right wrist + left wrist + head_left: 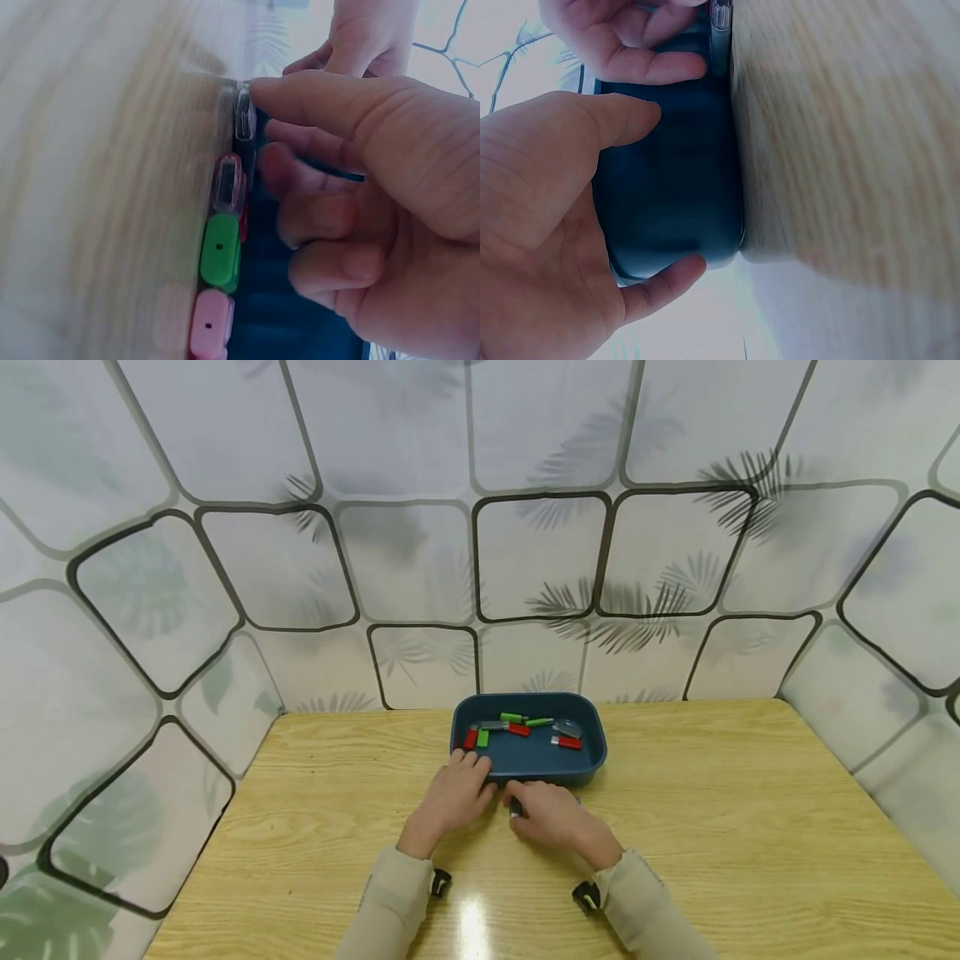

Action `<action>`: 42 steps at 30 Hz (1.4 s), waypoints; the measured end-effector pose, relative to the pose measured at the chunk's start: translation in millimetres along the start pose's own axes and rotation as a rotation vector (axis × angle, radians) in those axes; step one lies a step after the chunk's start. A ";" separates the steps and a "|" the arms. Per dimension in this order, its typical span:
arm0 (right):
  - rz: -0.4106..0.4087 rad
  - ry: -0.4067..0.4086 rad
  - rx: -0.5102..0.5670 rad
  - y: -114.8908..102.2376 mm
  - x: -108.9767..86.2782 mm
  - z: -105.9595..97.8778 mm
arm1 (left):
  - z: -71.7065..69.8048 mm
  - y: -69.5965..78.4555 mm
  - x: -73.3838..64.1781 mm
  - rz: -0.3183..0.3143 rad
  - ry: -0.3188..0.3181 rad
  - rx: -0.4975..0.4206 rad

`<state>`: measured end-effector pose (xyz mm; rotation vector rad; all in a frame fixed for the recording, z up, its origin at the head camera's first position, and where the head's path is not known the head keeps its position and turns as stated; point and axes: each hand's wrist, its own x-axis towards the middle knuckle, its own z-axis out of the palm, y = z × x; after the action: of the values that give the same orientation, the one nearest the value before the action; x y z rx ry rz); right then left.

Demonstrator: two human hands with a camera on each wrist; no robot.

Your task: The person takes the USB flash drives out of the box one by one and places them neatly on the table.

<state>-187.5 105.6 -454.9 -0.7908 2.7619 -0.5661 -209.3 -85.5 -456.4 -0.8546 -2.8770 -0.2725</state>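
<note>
A dark blue tray [525, 775] on the table holds several red and green USB flash drives, a grey one and a clear-looking piece. My left hand [453, 793] rests at its front left corner, fingers reaching over the rim, thumb beside the front wall. In front of the tray my right hand [553, 814] holds a dark flash drive [515, 808] with a clear cap [245, 116] between thumb and fingers, low at the table. Lined up beside it are a red flash drive [227, 184] with a clear cap, a green one [220, 250] and a pink one [210, 322].
The wooden table [720, 827] extends to both sides of the tray. Patterned fabric [420, 560] with leaf prints stands behind the table and along its sides. A dark wrist device [441, 883] sits at each sleeve cuff.
</note>
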 end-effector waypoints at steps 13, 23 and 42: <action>0.006 0.012 -0.034 1.8 -2.1 -6.5 | -1.3 -0.1 1.3 -0.006 -0.019 0.000; 0.043 -0.006 -0.068 4.2 -4.1 -10.5 | 0.6 -0.8 2.2 -0.012 -0.019 0.004; 0.045 -0.035 -0.044 6.8 -4.0 -11.8 | 0.8 0.1 1.3 -0.002 -0.011 -0.002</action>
<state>-190.9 116.6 -446.7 -0.7383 2.7618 -0.4796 -210.4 -84.5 -457.0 -0.8561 -2.8884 -0.2719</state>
